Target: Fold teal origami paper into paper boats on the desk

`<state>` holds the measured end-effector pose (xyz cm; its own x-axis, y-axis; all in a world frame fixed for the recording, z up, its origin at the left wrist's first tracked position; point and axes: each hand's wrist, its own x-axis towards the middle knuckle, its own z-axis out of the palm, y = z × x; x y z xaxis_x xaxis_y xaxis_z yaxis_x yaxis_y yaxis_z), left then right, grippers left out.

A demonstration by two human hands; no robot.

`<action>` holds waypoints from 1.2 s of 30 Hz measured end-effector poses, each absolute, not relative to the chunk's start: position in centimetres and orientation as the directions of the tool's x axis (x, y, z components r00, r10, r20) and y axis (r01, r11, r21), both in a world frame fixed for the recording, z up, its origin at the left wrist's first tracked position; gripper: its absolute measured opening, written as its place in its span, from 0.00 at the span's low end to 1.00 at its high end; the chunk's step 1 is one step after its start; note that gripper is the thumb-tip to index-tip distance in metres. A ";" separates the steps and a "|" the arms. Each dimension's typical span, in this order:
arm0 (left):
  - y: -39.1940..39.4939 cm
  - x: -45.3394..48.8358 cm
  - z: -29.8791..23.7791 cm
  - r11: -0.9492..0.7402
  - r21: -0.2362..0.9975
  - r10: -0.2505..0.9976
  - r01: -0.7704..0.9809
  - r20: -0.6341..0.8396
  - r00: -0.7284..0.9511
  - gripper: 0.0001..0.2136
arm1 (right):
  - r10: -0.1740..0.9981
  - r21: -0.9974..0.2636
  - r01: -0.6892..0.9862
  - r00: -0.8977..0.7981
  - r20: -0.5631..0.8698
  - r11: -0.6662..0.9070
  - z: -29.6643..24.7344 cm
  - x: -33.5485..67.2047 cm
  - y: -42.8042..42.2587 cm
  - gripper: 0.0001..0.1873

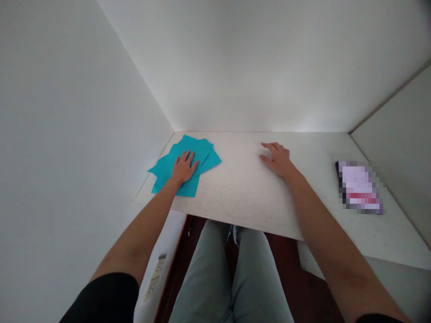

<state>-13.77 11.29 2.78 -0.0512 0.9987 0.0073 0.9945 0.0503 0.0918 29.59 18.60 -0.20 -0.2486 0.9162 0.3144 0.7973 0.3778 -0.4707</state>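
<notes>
Several turquoise paper sheets (202, 152) lie fanned out at the far left corner of a white speckled tabletop (242, 188). My left hand (184, 167) rests flat on top of them, fingers stretched out and together. My right hand (276, 158) lies palm down on the bare tabletop to the right of the sheets, fingers loosely spread, holding nothing. The two hands are well apart.
White walls close in on the left and behind the table. A flat dark-edged object with a blurred face (360, 186) lies near the right edge. My legs in light jeans (229, 278) sit under the table's front edge, above a dark red floor.
</notes>
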 end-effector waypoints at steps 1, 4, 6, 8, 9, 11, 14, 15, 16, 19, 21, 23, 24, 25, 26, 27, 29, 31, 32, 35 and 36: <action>11.2 -13.7 2.4 0.060 0.092 0.998 0.994 0.000 -0.060 0.33 | 0.916 -0.473 0.795 -0.249 0.314 0.379 -0.3 29.6 18.6 0.34; 10.7 -13.6 2.3 0.136 0.099 0.990 0.986 -0.036 -0.133 0.35 | 0.916 -0.476 0.792 -0.258 0.307 0.383 -0.5 29.6 18.7 0.34; 10.5 -13.4 2.7 0.212 0.106 0.976 0.971 -0.063 -0.207 0.37 | 0.917 -0.474 0.793 -0.265 0.297 0.383 -0.5 29.6 18.8 0.34; 10.5 -13.2 3.1 0.250 0.112 0.967 0.962 -0.070 -0.244 0.39 | 0.920 -0.475 0.794 -0.265 0.289 0.378 -0.5 29.6 18.8 0.34; 10.6 -13.2 3.2 0.254 0.119 0.967 0.960 -0.067 -0.247 0.41 | 0.921 -0.476 0.795 -0.264 0.286 0.375 -0.5 29.6 18.8 0.34; 10.8 -13.4 3.4 0.250 0.143 0.968 0.958 -0.059 -0.244 0.44 | 0.923 -0.477 0.796 -0.267 0.278 0.374 -0.5 29.6 18.8 0.34; 10.8 -14.4 3.7 0.230 0.222 0.973 0.948 -0.064 -0.221 0.44 | 0.924 -0.479 0.795 -0.272 0.270 0.373 -0.4 29.6 18.9 0.32; 10.5 -14.9 3.9 0.219 0.250 0.976 0.943 -0.049 -0.214 0.42 | 0.924 -0.482 0.793 -0.270 0.272 0.373 -0.4 29.5 18.9 0.32; 9.9 -15.5 4.1 0.209 0.272 0.977 0.939 -0.017 -0.213 0.39 | 0.924 -0.485 0.791 -0.266 0.275 0.372 -0.3 29.5 18.9 0.32; 7.0 -17.5 4.3 0.127 0.293 0.966 0.948 0.179 -0.185 0.32 | 0.924 -0.492 0.787 -0.261 0.279 0.372 -0.2 29.5 18.8 0.31; 4.6 -18.9 3.9 0.073 0.276 0.966 0.958 0.219 -0.136 0.34 | 0.925 -0.497 0.785 -0.265 0.270 0.370 0.0 29.4 18.6 0.30; 2.6 -20.2 3.0 0.074 0.263 0.973 0.962 0.191 -0.128 0.39 | 0.927 -0.501 0.782 -0.277 0.253 0.370 0.3 29.2 18.4 0.30; 2.0 -20.8 2.4 0.081 0.267 0.982 0.960 0.144 -0.123 0.43 | 0.927 -0.501 0.781 -0.288 0.240 0.373 0.4 29.2 18.3 0.31; 1.5 -21.3 1.8 0.090 0.269 0.989 0.959 0.085 -0.117 0.45 | 0.929 -0.502 0.782 -0.289 0.233 0.369 0.6 29.1 18.2 0.30; 1.3 -21.7 1.3 0.098 0.268 0.993 0.959 0.038 -0.112 0.46 | 0.930 -0.504 0.782 -0.287 0.228 0.365 0.7 29.0 18.2 0.30; 1.1 -22.1 0.8 0.098 0.263 0.993 0.960 0.032 -0.110 0.45 | 0.934 -0.509 0.784 -0.281 0.218 0.355 0.8 29.0 18.1 0.30; 0.8 -23.1 0.3 0.083 0.271 0.995 0.959 0.032 -0.095 0.44 | 0.941 -0.524 0.782 -0.264 0.210 0.337 1.0 28.9 18.1 0.29; 0.4 -24.6 0.3 0.046 0.289 0.996 0.956 0.054 -0.065 0.39 | 0.941 -0.532 0.776 -0.267 0.209 0.339 1.0 28.9 18.1 0.28; 0.2 -25.5 0.4 -0.004 0.276 0.996 0.961 0.087 -0.021 0.38 | 0.940 -0.534 0.773 -0.270 0.208 0.341 1.1 28.9 18.0 0.28; 0.1 -28.5 1.0 -0.153 0.291 0.988 0.944 0.060 0.142 0.38 | 0.938 -0.541 0.767 -0.282 0.200 0.346 1.1 28.9 18.0 0.27; 0.2 -29.2 1.1 -0.149 0.304 0.989 0.941 0.053 0.139 0.37 | 0.938 -0.540 0.766 -0.286 0.197 0.347 1.1 28.9 18.1 0.27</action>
<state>-29.23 0.20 1.12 0.1394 0.9888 0.0529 0.9408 -0.1489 0.3044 28.89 18.06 1.12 -0.2862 0.9377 0.1970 0.7664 0.3474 -0.5404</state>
